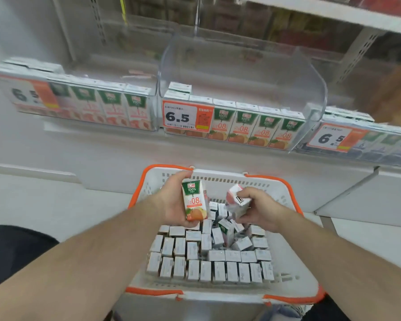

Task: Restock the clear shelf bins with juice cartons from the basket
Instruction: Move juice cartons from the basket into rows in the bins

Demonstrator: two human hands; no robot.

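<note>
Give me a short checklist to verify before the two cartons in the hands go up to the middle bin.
1. Left hand grips its carton firmly: ok.
2. Right hand grips the second carton: ok, though that carton is tilted and blurred.
3. Middle bin has free space behind its front row: ok.
4. Cartons match the bin's juice: left ok, right cannot tell.
5. Basket sits directly below the bin: ok.
</note>
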